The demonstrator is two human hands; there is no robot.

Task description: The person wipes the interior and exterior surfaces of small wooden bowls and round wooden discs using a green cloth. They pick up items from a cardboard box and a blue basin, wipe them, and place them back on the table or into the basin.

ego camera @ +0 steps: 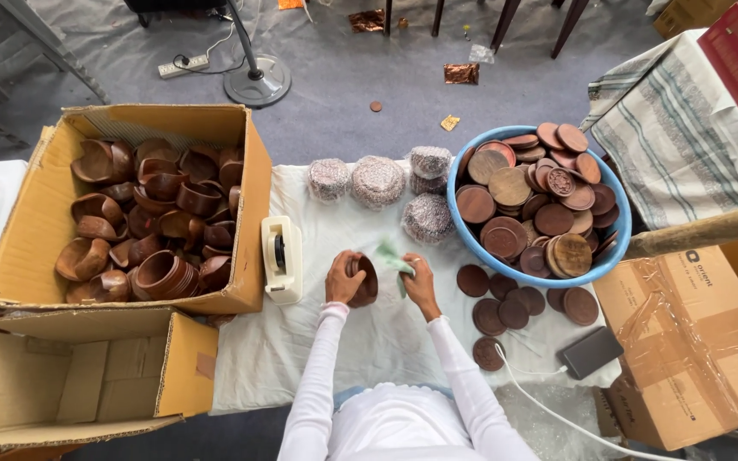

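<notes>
Left hand (343, 277) clenches small wooden bowl (364, 280) by its rim, rigid, light, smooth; right hand (420, 282) pinches soft green cloth (390, 256).

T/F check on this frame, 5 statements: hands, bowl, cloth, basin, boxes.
1. The left hand holds a brown wooden bowl. True.
2. The right hand holds a red cloth. False: the cloth is pale green.
3. The blue basin holds round wooden lids. True.
4. The open cardboard box at left is filled with lids. False: it holds wooden bowls.
5. The tape dispenser sits inside the basin. False: it lies on the white table cover, beside the box.
</notes>
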